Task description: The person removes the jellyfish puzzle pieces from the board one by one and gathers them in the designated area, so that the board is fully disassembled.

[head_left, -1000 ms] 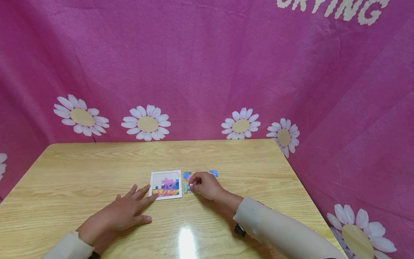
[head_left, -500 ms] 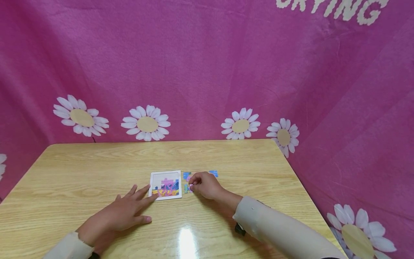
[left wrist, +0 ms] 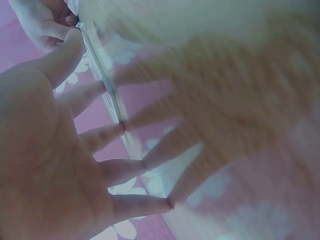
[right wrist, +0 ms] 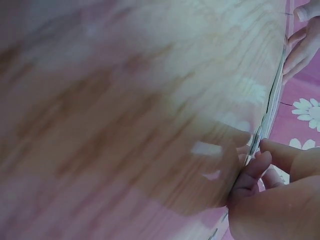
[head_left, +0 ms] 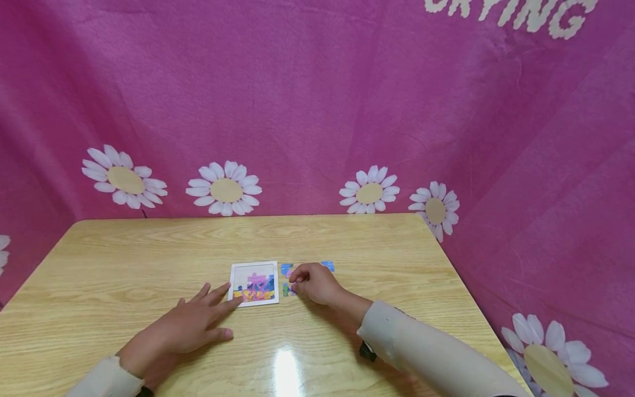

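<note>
A small square puzzle tray [head_left: 276, 284] with a white border lies on the table in the head view. Its lower part holds fitted pieces [head_left: 259, 288] in pink, blue and yellow; the upper part shows bare white backing. My left hand [head_left: 190, 325] rests flat with spread fingers, its fingertips touching the tray's left and lower-left border. Beside the tray's right edge, my right hand [head_left: 317, 284] has thumb and index finger curled together on a green and purple puzzle piece [head_left: 288, 290], partly covered by the fingertips.
A blue and pink puzzle piece [head_left: 286, 269] lies just beyond the right fingertips. Behind that hand is another blue piece [head_left: 328, 266]. The glossy wooden table [head_left: 163, 253] meets a pink cloth [head_left: 297, 110] printed with daisies at its far and right edges.
The green and purple piece at my right fingertips has shifted very slightly. Both hands and the tray stay where they were.
</note>
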Demonstrator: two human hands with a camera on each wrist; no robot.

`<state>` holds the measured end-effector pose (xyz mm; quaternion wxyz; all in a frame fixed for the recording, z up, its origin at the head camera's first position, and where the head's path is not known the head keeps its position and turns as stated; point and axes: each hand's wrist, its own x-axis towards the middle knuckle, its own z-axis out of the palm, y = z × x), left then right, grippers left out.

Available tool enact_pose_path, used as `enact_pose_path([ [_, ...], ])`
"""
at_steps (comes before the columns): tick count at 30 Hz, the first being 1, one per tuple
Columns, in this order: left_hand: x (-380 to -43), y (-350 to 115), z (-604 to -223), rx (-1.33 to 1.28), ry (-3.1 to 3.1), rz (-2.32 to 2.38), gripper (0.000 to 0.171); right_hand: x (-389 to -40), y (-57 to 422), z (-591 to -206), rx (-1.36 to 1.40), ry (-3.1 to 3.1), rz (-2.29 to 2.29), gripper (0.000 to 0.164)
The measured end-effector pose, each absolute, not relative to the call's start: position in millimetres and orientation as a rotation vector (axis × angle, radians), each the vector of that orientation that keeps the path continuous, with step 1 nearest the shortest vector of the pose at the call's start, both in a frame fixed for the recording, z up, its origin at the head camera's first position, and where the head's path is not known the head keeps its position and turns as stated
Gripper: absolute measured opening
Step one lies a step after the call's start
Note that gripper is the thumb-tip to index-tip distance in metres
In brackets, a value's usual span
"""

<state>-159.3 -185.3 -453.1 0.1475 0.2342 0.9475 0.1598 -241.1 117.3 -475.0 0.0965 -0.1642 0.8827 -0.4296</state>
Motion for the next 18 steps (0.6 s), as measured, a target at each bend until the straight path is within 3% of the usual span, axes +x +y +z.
enact_pose_path([
  [18,-161,-182,-450,0.613,2.715,0.476,0.067,-242,106,-462,-0.453,2.486,-1.398,0.009],
])
